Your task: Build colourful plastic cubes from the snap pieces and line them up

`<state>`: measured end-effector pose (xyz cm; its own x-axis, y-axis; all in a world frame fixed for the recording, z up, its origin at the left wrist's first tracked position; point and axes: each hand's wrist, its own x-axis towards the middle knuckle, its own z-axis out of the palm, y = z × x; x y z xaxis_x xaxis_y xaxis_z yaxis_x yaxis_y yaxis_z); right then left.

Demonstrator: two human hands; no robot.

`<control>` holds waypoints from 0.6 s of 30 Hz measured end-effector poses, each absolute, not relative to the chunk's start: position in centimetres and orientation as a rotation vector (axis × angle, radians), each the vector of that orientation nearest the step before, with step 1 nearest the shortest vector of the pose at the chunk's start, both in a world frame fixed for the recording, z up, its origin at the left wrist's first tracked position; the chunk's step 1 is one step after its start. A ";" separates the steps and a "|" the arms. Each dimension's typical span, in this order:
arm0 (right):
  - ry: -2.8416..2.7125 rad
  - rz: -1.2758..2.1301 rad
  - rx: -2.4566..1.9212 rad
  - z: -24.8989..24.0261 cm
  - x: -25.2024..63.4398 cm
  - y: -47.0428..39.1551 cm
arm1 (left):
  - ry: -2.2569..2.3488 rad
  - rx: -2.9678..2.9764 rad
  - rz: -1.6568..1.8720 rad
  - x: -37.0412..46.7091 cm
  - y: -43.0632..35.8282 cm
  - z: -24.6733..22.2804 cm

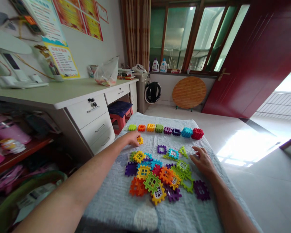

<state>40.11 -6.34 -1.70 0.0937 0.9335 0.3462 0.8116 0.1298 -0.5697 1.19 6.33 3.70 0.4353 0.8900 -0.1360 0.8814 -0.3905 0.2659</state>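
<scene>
My left hand (133, 138) pinches a yellow building tile (140, 140) over the left side of the cloth-covered table (145, 218). Fingers apart and holding nothing, my right hand (203, 159) hovers near the right edge, close to a small green triangular piece (183, 151). Between and below the hands spreads a loose pile of notched plastic tiles, among them an orange tile (166, 174), a green tile (152, 182) and a purple tile (201, 190). Behind them runs a row of small stacks sorted by colour, from a light green stack (132, 127) to a red stack (198, 133).
A desk with drawers (89, 113) flanks the table on the left, with a clear plastic bag (107, 72) on top. A stool (120, 111) stands under it. Beyond are a washing machine (142, 87), a round wooden tabletop (189, 92) and a red door (242, 58).
</scene>
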 end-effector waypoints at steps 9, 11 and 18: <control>-1.770 0.197 -1.706 -1.6 40.0 -6.2 | 1.532 2.445 -0.159 1.6 6.8 4.0; -1.771 0.197 -1.712 -1.6 40.0 -6.3 | 1.531 2.464 -0.159 1.8 6.8 4.4; -1.781 0.192 -1.698 -2.0 40.2 -6.4 | 1.574 2.599 0.138 2.8 8.6 6.8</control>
<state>40.16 -6.39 -1.99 0.0618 0.9330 0.3546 0.8358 0.1458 -0.5294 2.80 8.65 6.79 0.4615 0.8868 0.0255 0.8777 -0.4605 0.1324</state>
